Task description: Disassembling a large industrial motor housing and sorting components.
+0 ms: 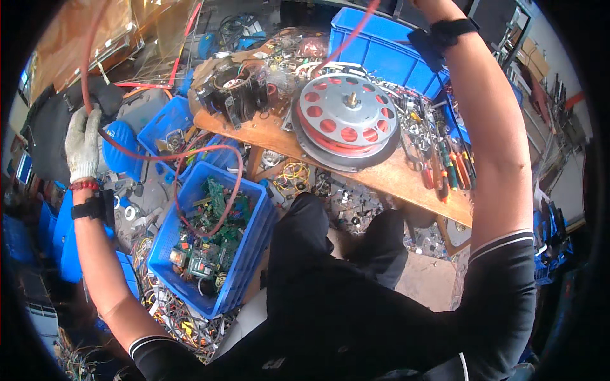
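My left hand (pixel 84 141), in a whitish work glove, is raised at the left with its fingers closed round a red cable (pixel 210 150). From that hand the cable runs up past the top edge, and also sags in a loop over a blue crate of circuit boards. A metal reel (pixel 346 109) with round holes in its disc and red cable wound on it lies flat on the bench. One taut length rises from the reel toward the top edge. Only the base of my right hand (pixel 437 9) shows at the top; its fingers are cut off by the frame.
On the wooden bench (pixel 270 136) lie pliers and screwdrivers (pixel 448 168) at the right, and a dark coil part (pixel 235 89) at the left. A blue bin (pixel 381 54) stands behind the reel. Below left sits the blue crate (pixel 244 279); loose wires and scrap cover the floor.
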`<state>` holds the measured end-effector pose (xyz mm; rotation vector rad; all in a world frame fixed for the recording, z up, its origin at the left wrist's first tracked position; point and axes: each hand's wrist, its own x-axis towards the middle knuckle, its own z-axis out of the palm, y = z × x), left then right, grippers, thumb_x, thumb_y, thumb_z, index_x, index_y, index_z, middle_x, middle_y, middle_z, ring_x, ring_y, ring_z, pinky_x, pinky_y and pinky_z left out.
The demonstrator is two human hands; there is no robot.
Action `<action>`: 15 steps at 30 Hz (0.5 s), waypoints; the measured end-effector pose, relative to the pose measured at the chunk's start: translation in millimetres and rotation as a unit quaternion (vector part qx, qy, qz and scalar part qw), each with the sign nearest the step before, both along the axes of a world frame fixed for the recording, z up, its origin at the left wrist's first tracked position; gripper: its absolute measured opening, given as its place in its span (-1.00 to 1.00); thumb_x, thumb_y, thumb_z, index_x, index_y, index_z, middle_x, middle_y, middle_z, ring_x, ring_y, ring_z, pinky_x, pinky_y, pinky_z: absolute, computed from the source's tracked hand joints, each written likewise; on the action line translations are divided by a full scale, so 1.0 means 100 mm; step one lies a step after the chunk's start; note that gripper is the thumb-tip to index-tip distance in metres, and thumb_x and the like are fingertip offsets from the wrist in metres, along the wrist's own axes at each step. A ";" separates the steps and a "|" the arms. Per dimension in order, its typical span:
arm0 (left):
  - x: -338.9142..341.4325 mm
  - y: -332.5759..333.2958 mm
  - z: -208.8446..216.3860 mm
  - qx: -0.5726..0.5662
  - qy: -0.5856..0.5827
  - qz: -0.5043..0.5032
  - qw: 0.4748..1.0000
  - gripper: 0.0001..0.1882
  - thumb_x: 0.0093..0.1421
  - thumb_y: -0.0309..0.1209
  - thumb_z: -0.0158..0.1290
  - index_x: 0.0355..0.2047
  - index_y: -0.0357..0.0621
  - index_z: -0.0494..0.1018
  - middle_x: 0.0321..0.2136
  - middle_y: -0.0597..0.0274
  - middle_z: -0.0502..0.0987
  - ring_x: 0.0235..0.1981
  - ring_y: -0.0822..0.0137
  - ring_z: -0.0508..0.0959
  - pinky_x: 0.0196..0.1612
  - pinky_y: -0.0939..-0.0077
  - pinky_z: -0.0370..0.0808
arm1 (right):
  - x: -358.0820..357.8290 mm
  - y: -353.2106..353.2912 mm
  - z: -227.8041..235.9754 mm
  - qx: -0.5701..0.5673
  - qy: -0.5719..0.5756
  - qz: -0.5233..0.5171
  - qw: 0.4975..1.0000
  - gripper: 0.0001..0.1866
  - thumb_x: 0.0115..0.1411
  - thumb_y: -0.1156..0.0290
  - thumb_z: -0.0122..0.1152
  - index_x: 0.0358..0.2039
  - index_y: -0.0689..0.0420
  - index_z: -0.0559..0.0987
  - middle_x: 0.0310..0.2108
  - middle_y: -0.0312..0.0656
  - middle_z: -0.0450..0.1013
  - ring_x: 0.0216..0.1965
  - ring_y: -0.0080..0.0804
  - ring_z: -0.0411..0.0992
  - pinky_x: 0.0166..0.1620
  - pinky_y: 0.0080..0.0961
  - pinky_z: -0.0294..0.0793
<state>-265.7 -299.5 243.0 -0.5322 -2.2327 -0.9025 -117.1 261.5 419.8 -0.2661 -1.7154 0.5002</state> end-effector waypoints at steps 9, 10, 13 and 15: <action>0.00 0.21 -0.13 -0.157 0.060 -0.047 0.985 -0.74 0.28 -0.31 0.10 -0.13 -0.22 0.55 -0.23 0.06 0.55 -0.20 0.07 0.58 -0.10 0.37 0.48 | 0.58 0.70 -0.28 0.008 -0.147 0.054 0.988 -0.82 0.27 0.36 0.26 -0.18 0.15 0.64 -0.47 -0.32 0.54 -0.43 -0.52 0.50 -0.35 -0.54 0.49; -0.02 0.19 -0.15 -0.170 0.063 -0.022 0.983 -0.72 0.28 -0.28 0.08 -0.13 -0.21 0.55 -0.22 0.05 0.55 -0.19 0.04 0.58 -0.10 0.35 0.47 | 0.69 0.51 -0.29 0.009 -0.151 0.058 0.987 -0.82 0.27 0.36 0.26 -0.18 0.15 0.64 -0.47 -0.32 0.54 -0.43 -0.52 0.50 -0.35 -0.54 0.49; -0.16 0.02 -0.23 -0.201 0.055 0.031 0.977 -0.65 0.31 -0.17 0.03 -0.12 -0.20 0.55 -0.20 -0.02 0.56 -0.13 -0.04 0.57 -0.06 0.26 0.47 | 0.95 0.01 -0.39 0.017 -0.340 -0.022 0.940 -0.77 0.25 0.29 0.30 -0.30 0.22 0.59 -0.62 -0.30 0.48 -0.66 -0.54 0.43 -0.56 -0.54 0.41; -0.33 -0.15 -0.36 -0.175 0.059 0.101 0.978 -0.62 0.31 -0.13 0.03 -0.08 -0.18 0.55 -0.16 -0.05 0.56 -0.09 -0.06 0.57 -0.03 0.21 0.46 | 0.96 0.36 -0.64 0.083 -0.371 0.078 0.922 -0.67 0.33 0.12 0.19 -0.25 0.18 0.58 -0.63 -0.35 0.41 -0.74 -0.63 0.33 -0.67 -0.67 0.24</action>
